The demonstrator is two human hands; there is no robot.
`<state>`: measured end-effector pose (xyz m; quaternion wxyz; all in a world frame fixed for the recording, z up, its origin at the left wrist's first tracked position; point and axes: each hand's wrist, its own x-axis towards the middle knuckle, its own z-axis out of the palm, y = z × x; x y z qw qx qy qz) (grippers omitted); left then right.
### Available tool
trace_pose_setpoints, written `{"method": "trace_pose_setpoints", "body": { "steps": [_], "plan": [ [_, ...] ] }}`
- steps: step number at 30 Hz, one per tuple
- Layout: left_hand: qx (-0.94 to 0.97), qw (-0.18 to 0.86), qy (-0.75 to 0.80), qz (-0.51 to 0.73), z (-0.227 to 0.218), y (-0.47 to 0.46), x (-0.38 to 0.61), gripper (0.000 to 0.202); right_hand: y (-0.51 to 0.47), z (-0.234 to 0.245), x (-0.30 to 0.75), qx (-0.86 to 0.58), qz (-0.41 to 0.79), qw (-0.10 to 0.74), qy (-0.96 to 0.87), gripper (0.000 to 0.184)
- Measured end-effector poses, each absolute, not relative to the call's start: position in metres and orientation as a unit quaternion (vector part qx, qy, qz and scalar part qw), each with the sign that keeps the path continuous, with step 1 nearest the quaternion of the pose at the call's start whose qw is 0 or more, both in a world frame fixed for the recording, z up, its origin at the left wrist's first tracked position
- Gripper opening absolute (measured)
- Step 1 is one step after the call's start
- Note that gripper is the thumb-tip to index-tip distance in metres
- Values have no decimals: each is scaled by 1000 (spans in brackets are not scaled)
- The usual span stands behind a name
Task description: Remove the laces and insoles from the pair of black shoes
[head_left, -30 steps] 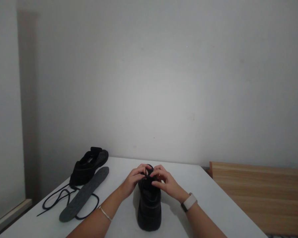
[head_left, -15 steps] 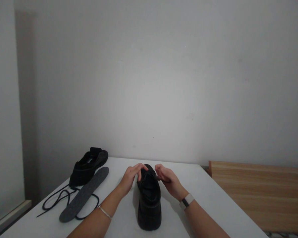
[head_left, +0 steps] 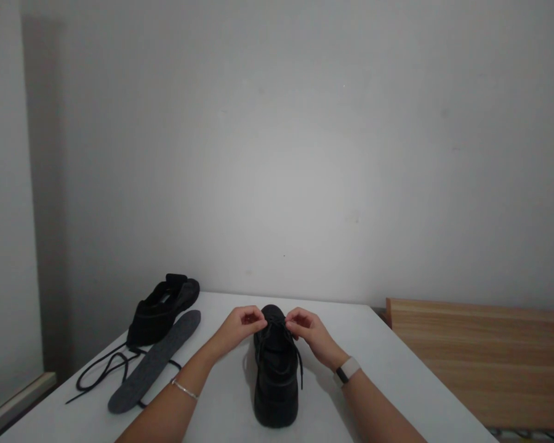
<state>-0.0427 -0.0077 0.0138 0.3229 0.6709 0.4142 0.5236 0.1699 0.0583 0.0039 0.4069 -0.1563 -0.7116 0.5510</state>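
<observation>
A black shoe [head_left: 276,394] stands on the white table with its heel toward me and its toe toward the wall. At its front, over the lacing, my left hand [head_left: 244,325] pinches the black shoelace [head_left: 301,369] from the left side. My right hand [head_left: 311,332], wearing a band on the wrist, pinches the lace from the right side. One lace end dangles down the shoe's right flank. The fingertips of both hands are close together, and the bit of lace between them is too small to make out clearly.
On the left lies a second black shoe [head_left: 154,317] without its lace threaded. Beside it are a grey insole [head_left: 159,363] and a loose black lace [head_left: 90,387]. A pale wall [head_left: 277,154] rises behind the table [head_left: 226,394]; a wooden panel [head_left: 475,363] is at the right.
My left fingers have closed into a pinch at the lacing, and my right hand has come closer to it. A lace end now hangs at the shoe's right side.
</observation>
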Motion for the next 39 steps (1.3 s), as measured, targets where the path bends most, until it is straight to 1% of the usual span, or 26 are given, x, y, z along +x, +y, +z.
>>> {"method": "trace_pose_setpoints", "body": {
  "steps": [9,16,19,24,32,39],
  "plan": [
    [689,289,424,511,15,-10,-41,19,56,6,170,-172,529,405,-726,25],
    [665,272,433,544,14,-7,-39,24,58,5,167,-189,502,446,-716,31],
    [662,288,425,545,14,-7,-41,25,60,5,169,-188,499,438,-724,30],
    [675,337,425,501,15,-12,-42,27,55,11,174,-178,491,404,-751,26],
    [645,307,427,554,16,-8,-45,27,58,11,175,-190,484,437,-733,28],
    [670,363,411,500,11,-8,-44,29,57,9,176,-169,516,382,-748,27]
  ]
}}
